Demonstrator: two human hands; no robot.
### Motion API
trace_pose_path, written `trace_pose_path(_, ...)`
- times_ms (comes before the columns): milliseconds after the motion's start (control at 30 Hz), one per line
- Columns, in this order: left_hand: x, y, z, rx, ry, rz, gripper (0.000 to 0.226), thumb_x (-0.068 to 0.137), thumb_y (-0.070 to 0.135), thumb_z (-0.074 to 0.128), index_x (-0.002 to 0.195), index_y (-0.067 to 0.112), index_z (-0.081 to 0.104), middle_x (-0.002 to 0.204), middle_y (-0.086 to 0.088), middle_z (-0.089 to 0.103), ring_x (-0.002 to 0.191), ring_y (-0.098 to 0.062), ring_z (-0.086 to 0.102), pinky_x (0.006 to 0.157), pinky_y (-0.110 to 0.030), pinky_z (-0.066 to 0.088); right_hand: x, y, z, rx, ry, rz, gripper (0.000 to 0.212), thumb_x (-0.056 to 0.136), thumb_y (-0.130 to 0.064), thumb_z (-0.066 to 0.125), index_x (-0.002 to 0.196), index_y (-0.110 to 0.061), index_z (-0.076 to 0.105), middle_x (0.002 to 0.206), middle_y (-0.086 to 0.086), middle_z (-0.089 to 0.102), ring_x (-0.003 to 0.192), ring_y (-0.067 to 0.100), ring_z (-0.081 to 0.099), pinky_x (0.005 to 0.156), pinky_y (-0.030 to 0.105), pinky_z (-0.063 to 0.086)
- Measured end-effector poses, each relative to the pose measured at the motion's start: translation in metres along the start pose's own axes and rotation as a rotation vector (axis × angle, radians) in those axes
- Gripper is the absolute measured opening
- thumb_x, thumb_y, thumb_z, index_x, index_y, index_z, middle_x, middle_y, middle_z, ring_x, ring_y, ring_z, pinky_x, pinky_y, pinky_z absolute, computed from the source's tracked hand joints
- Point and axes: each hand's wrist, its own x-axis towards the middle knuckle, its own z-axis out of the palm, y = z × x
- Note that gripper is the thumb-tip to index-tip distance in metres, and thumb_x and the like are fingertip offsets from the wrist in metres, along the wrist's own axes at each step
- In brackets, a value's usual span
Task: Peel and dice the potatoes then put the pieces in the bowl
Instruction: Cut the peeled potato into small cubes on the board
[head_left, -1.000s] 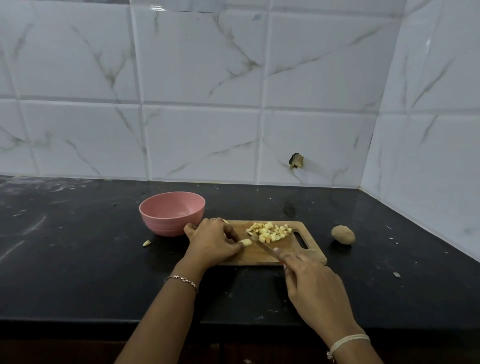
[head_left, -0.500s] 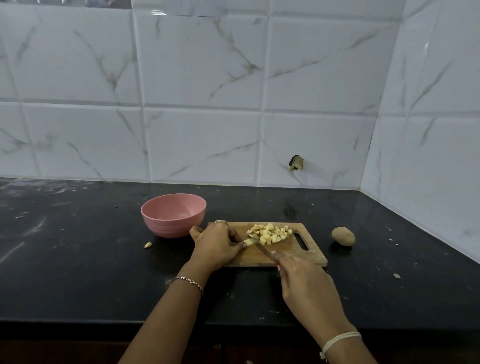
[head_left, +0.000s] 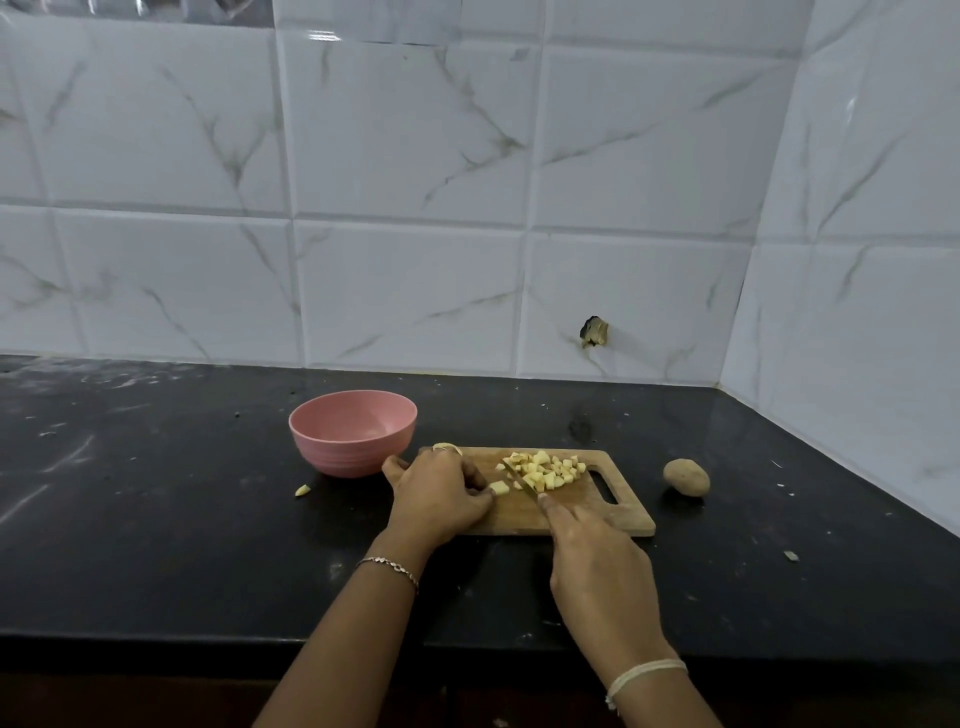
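The main risk is a nick to the left hand (head_left: 441, 493): its fingertips sit right against the small potato piece (head_left: 500, 487) and the blade of the knife (head_left: 519, 480) lies just beside them, so a slip, or the short piece rolling, would bring the edge onto a finger. The diced pile (head_left: 548, 470) lies close to the blade on the far half of the board (head_left: 597, 514), and a careless sideways sweep could push cubes off onto the counter (head_left: 156, 519), where one stray bit (head_left: 302, 490) lies near the bowl (head_left: 353, 452). The bowl, just left of the board, looks empty as far as its inside shows, and a whole potato (head_left: 686, 477) sits unpeeled on the counter right of the board. The left hand rests knuckles-up on the board's left end, fingers curled down and pinching the piece. The right hand (head_left: 597, 566) comes in from the near side, fingers closed round the knife's handle, which it hides, forefinger stretched along the back of the blade, tip angled toward the pile
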Motion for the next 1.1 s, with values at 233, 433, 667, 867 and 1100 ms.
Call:
trace_pose_path(233,0.001,0.0,-0.001,0.012,-0.032,-0.017,0.016,0.083,0.048,0.065,0.082,0.034,0.072,0.09,0.017,0.066,0.111,-0.008,0.053,0.091,-0.041,0.022,-0.007,-0.004,-0.004,0.025,-0.046,-0.021,0.056,0.101,-0.021,0.045,0.151,-0.033,0.024,0.127,-0.007,0.053,0.105,0.01,0.055,0.082,0.023,0.046)
trace_pose_path(433,-0.001,0.0,-0.003,-0.006,-0.043,-0.01,0.016,0.084,0.049,0.065,0.083,0.034,0.072,0.085,0.018,0.064,0.111,-0.007,0.052,0.089,-0.04,0.022,0.006,-0.015,-0.006,-0.089,-0.118,-0.077,0.058,0.099,-0.013,0.049,0.151,-0.022,0.026,0.128,0.001,0.052,0.111,0.018,0.054,0.087,0.029,0.047)
trace_pose_path(667,-0.007,0.001,-0.004,-0.003,-0.001,-0.033,0.019,0.083,0.048,0.063,0.089,0.034,0.075,0.092,0.017,0.065,0.11,-0.005,0.052,0.085,-0.038,0.017,-0.002,-0.018,-0.003,-0.071,-0.043,-0.014,0.056,0.1,-0.013,0.048,0.151,-0.022,0.025,0.119,0.0,0.051,0.094,0.012,0.056,0.072,0.023,0.044)
trace_pose_path(867,-0.008,0.001,-0.006,0.007,0.045,-0.074,0.014,0.078,0.046,0.063,0.072,0.036,0.071,0.078,0.017,0.063,0.102,-0.003,0.056,0.082,-0.038,0.021,-0.012,-0.017,-0.005,-0.027,-0.022,-0.035,0.058,0.101,-0.014,0.043,0.153,-0.027,0.02,0.121,-0.003,0.052,0.097,0.012,0.057,0.076,0.024,0.045)
trace_pose_path(1100,-0.005,0.0,-0.005,-0.034,-0.012,-0.068,0.014,0.08,0.047,0.067,0.079,0.035,0.073,0.085,0.019,0.067,0.106,-0.001,0.053,0.085,-0.038,0.019,0.002,-0.009,0.003,0.031,-0.05,-0.067,0.051,0.101,-0.019,0.044,0.149,-0.032,0.032,0.126,-0.008,0.055,0.112,0.012,0.054,0.088,0.027,0.047)
